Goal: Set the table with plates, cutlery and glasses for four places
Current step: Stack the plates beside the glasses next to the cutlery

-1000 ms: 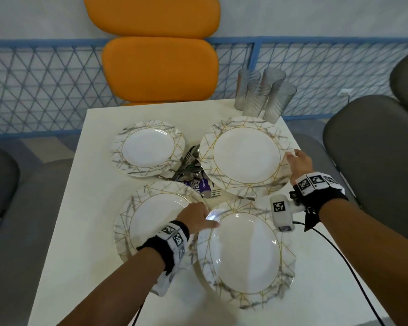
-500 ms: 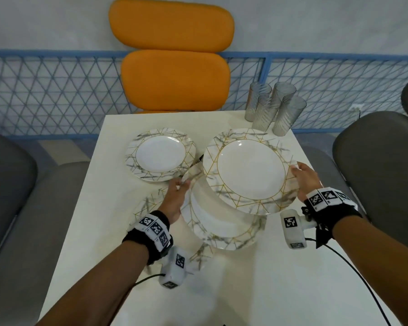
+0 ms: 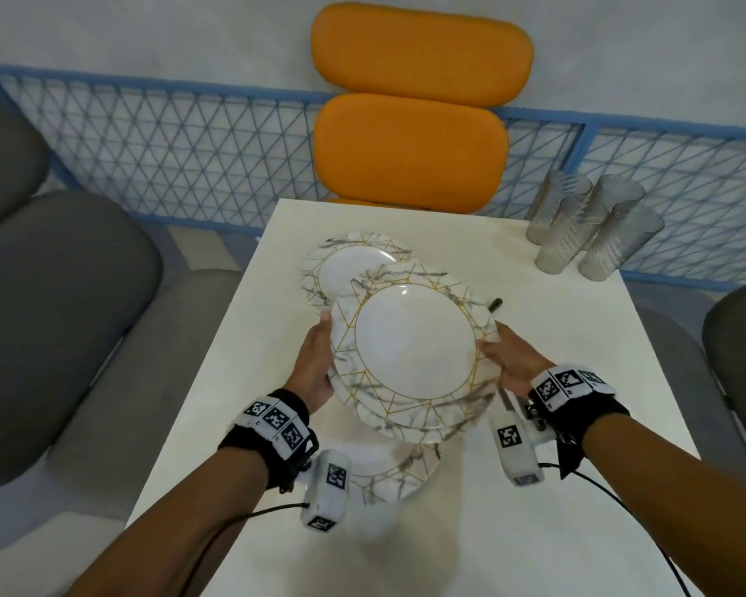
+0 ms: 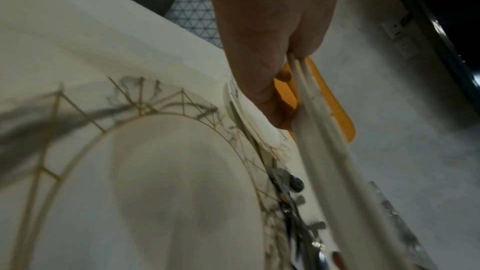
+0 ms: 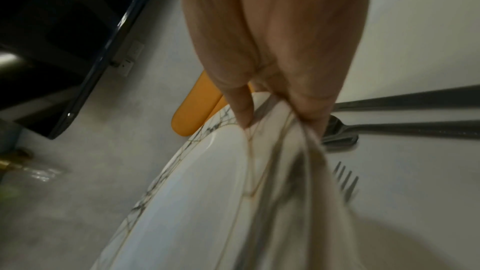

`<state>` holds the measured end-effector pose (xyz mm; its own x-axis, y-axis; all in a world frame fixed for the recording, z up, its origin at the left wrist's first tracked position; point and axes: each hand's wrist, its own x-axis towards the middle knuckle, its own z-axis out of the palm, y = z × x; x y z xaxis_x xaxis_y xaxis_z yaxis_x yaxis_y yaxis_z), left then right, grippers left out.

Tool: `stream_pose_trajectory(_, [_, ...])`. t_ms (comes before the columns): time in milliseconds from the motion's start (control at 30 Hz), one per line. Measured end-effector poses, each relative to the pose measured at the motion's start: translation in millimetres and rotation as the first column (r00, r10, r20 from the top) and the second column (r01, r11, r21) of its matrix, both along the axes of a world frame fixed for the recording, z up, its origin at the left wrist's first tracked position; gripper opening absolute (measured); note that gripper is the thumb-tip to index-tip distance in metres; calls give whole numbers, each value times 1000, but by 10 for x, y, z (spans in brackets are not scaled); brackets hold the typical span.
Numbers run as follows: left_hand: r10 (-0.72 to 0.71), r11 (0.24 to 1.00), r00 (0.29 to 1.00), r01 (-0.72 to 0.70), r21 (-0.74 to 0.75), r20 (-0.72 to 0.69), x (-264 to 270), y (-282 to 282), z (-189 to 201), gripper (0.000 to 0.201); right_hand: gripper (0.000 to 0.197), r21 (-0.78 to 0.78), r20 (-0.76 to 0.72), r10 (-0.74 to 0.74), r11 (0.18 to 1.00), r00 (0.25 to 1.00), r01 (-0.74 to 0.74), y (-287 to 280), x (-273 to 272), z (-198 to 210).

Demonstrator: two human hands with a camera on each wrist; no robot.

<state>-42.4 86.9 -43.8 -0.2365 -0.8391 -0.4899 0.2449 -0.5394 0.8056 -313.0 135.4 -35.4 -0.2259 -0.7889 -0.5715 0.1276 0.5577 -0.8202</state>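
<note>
Both the left hand (image 3: 315,372) and the right hand (image 3: 513,364) grip stacked plates (image 3: 414,351), cutlery (image 5: 345,128) lying beneath, glasses (image 3: 591,234) well beyond the right hand.

Stacked plates (image 3: 414,346) up over mid-table, between both hands.
Gripped at left rim by left hand (image 3: 315,368), at right rim by right hand (image 3: 511,359), above the table (image 3: 578,381). Smaller plate (image 3: 341,269) just behind, partly covered. Another plate (image 3: 397,471) underneath, nearer. Cutlery (image 5: 345,180) below the stack, right side. Glasses (image 3: 591,226) clustered far right corner. Chair (image 3: 414,122) behind the far edge.
</note>
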Motion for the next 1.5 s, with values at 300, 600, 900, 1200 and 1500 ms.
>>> stream_pose_trajectory(300, [11, 1000, 996, -13, 17, 91, 302, -36, -68, 23, 36, -11, 165, 50, 999, 985, -48, -85, 186, 28])
stream_pose_trajectory(600, [-269, 955, 584, 263, 136, 765, 480, -49, -434, 68, 26, -115, -23, -131, 985, 991, 127, -48, -73, 100])
stream_pose_trajectory(900, [-92, 989, 869, 138, -60, 486, 495, -131, -200, 11, 33, -112, 130, -214, 967, 968, 228, 84, -201, 132])
stream_pose_trajectory(1200, [77, 995, 971, -61, -79, 225, 330, -228, -10, 15, 37, -136, 77, -141, 979, 987, 150, -26, 91, 90])
stream_pose_trajectory(1500, [130, 992, 991, -130, 6, 32, 91, -230, -8, 25, 58, -59, 144, -140, 987, 980, 150, -170, 68, 75])
